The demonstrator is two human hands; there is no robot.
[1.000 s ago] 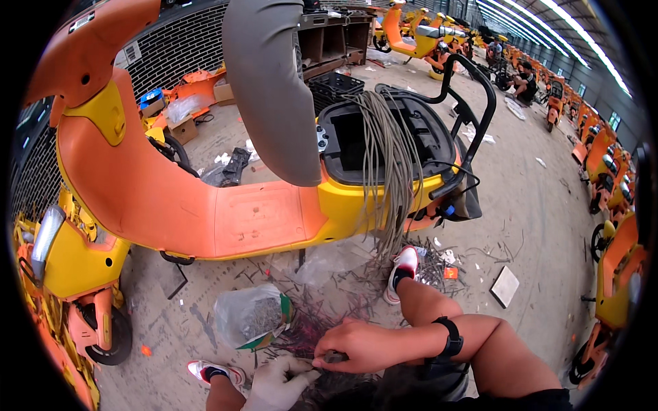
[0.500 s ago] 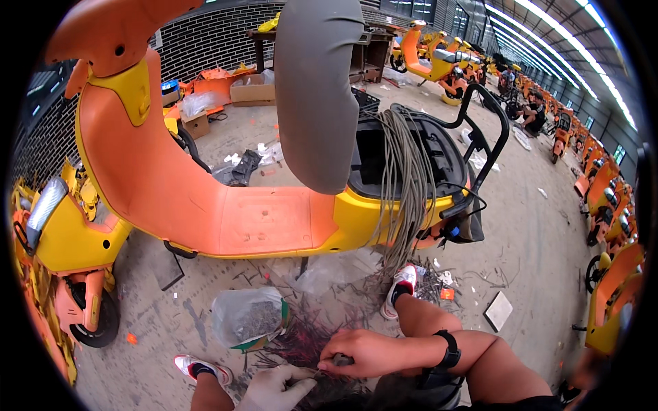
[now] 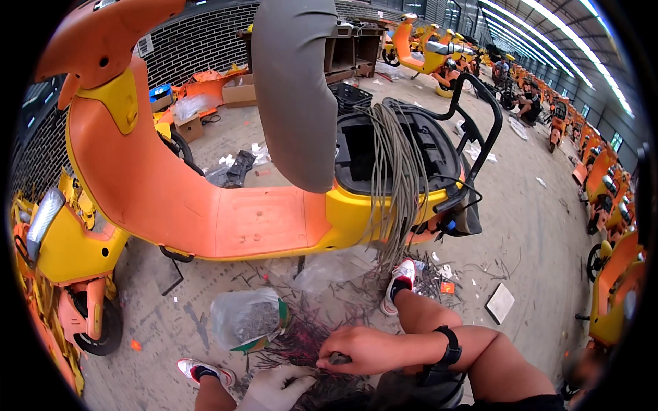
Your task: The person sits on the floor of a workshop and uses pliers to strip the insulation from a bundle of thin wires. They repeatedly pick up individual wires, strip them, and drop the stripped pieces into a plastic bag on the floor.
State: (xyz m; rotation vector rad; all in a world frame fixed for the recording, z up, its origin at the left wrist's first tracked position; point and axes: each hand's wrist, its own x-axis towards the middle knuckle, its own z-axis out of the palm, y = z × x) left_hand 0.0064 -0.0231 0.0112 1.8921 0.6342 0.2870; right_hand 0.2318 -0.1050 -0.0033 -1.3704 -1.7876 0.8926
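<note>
Low in front of me, my right hand (image 3: 360,351) is bare and closed, with a small dark piece (image 3: 339,358) showing within its curled fingers; its kind is unclear. My left hand (image 3: 277,388), in a pale glove, meets it at the fingertips, thumb and fingers pinched together. Whatever lies in that pinch is too small to make out. Beneath both hands spread dark and reddish wire-like scraps (image 3: 301,337). A bucket lined with clear plastic (image 3: 240,318) stands just beyond the left hand, with small grey bits inside.
An orange and yellow scooter (image 3: 267,222) stands across the view, its grey seat (image 3: 295,96) raised. A bundle of grey cables (image 3: 394,168) hangs over its open compartment. Clear plastic film (image 3: 336,268) and a pale square tile (image 3: 500,303) lie on the floor. More scooters line the right side.
The view has shifted slightly, so the scooter sits a little further left. Both hands keep nearly the same place and grip.
</note>
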